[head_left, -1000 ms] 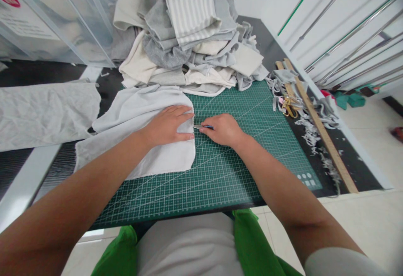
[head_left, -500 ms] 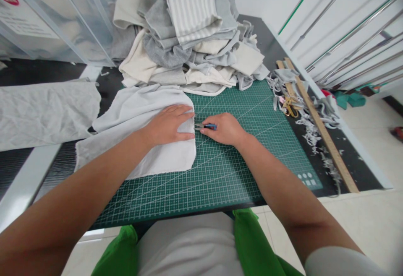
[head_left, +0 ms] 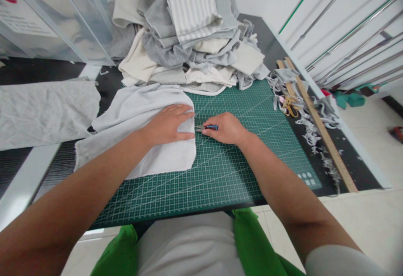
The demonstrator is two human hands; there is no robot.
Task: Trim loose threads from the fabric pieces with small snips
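A pale grey-white piece of fabric (head_left: 160,154) lies folded on the green cutting mat (head_left: 233,175). Flat on top of it, near its right edge, rests my left hand (head_left: 170,125) with the fingers and thumb spread. My right hand (head_left: 225,129) grips small blue-handled thread snips (head_left: 212,127) just to the right of that edge. Their metal blades point left, and the tips reach the fabric's edge between my left thumb and forefinger. Whether the tips touch the cloth I cannot tell.
Behind the mat rises a tall heap of grey, cream and striped fabric (head_left: 192,49). Another grey cloth (head_left: 47,112) lies at the left, below clear plastic bins (head_left: 78,20). Gold-handled scissors (head_left: 289,106), thread scraps and wooden rulers (head_left: 324,137) line the right side.
The snips' blades have come closer together, and the snips have shifted very slightly right with my right hand. My left hand and the fabric stay in place.
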